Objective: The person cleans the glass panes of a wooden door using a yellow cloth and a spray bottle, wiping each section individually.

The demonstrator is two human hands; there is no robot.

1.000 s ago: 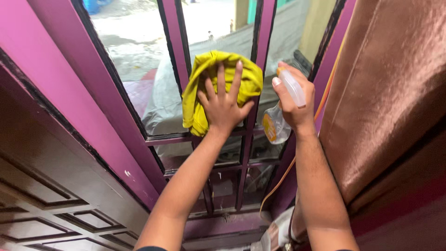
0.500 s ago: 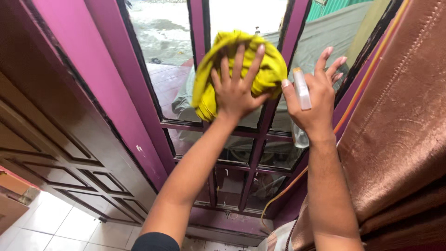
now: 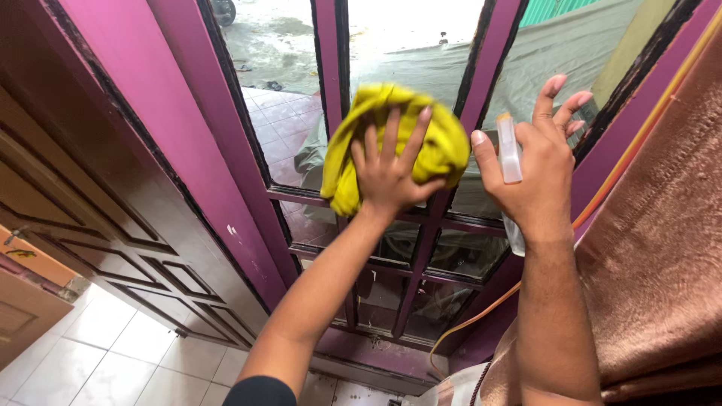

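Plainly, the left hand (image 3: 389,171) lies flat with fingers spread, pressing a yellow cloth (image 3: 391,139) against the window glass (image 3: 410,53); the cloth bunches above and beyond the fingertips, draped over a purple window bar (image 3: 489,53); just right of it the right hand (image 3: 538,177) grips a clear spray bottle (image 3: 510,154) between thumb and palm, other fingers splayed; the bottle's long axis stands upright, nozzle up, near the cloth's right edge.

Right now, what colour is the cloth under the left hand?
Yellow, plain; the cloth shows best in the head view.
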